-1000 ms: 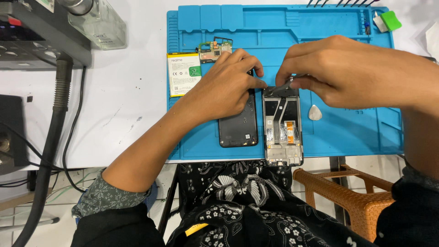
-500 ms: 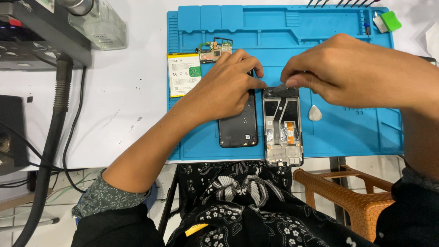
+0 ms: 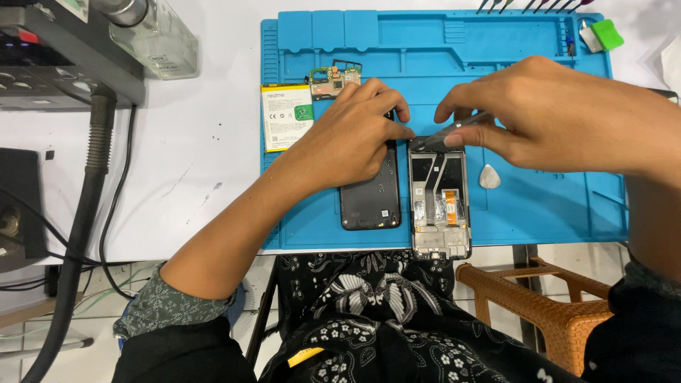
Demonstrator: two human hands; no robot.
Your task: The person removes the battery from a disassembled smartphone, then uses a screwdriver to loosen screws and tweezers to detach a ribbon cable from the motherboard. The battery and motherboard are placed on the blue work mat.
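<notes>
An opened phone frame with exposed flex cables lies on the blue work mat. My right hand pinches metal tweezers, their tip at the frame's top edge. My left hand rests on a black back cover just left of the frame, fingertips touching the frame's top left corner. A small circuit board and a flat battery lie beyond the left hand.
A grey triangular pick lies right of the frame. Tools and a green piece sit at the mat's far right. Equipment, a thick hose and cables stand at left. A wicker stool is below the table edge.
My right hand has shifted slightly, bringing the tweezers' tip to the frame's top edge. The left hand stays in place.
</notes>
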